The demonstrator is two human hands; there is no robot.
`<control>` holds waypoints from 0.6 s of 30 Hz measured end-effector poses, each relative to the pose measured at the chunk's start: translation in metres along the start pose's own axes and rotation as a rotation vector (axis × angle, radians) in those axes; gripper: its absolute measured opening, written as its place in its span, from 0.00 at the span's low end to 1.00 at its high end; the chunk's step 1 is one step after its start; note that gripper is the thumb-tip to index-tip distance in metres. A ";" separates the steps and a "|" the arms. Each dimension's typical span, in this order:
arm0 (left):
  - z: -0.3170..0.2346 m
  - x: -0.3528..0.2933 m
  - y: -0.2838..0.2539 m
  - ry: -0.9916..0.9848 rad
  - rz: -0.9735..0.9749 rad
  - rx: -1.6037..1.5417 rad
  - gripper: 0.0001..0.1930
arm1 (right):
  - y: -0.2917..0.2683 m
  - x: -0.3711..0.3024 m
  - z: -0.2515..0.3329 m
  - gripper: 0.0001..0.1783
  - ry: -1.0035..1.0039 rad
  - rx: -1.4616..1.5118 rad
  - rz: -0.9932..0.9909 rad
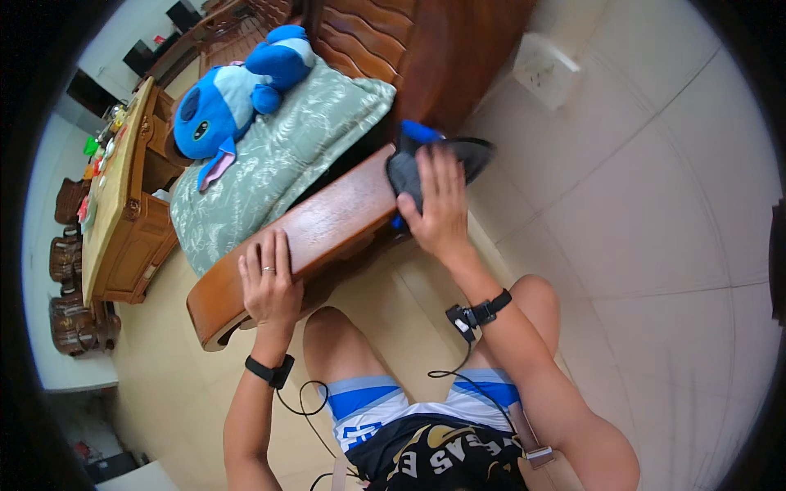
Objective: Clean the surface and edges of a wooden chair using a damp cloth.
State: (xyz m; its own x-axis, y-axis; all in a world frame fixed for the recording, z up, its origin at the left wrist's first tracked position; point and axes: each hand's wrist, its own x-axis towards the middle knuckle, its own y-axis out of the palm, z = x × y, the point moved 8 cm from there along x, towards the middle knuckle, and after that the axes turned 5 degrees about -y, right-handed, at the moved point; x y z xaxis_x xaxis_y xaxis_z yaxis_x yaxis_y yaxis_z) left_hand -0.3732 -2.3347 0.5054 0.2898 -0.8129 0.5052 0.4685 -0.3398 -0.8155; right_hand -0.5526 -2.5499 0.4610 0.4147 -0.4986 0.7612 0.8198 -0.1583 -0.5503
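My left hand (271, 282) lies flat on the near part of a brown wooden armrest (336, 214), fingers stretched out, a ring on one of them. Toward the armrest's far right end, my right hand (438, 200) rests on a dark grey, soft-looking thing with blue parts and a black curved edge (404, 174). Its fingers are extended and slightly blurred, with the thumb apart. What kind of thing it is cannot be made out, as the hand covers part of it.
A green patterned cushion (332, 135) and a blue plush toy (219, 110) lie on the wooden seat beyond the armrest. The tiled wall (630, 188) with a white socket (547, 72) stands on the right. At the left is a carved wooden table (123, 221) with chairs behind it.
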 end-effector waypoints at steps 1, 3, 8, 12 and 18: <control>-0.002 0.001 0.002 -0.006 0.007 -0.026 0.44 | 0.002 -0.002 -0.016 0.40 0.068 0.074 -0.078; -0.010 -0.002 0.009 0.005 0.041 -0.045 0.44 | 0.021 -0.018 -0.029 0.41 0.166 0.143 -0.153; -0.014 0.011 -0.004 0.041 0.044 -0.021 0.43 | 0.084 -0.030 -0.082 0.35 0.546 0.793 -0.459; -0.036 0.016 0.004 0.022 0.101 -0.036 0.42 | 0.134 -0.044 -0.152 0.27 0.681 0.680 -0.485; -0.016 0.012 -0.006 0.029 0.073 0.094 0.41 | 0.224 -0.110 -0.151 0.28 0.685 0.273 -0.190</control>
State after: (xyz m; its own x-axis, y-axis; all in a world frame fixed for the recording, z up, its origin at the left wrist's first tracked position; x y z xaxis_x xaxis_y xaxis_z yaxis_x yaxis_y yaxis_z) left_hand -0.3859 -2.3504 0.5116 0.3024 -0.8475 0.4363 0.5241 -0.2345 -0.8187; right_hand -0.4740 -2.6594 0.2023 -0.0082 -0.9154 0.4024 0.9582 -0.1222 -0.2585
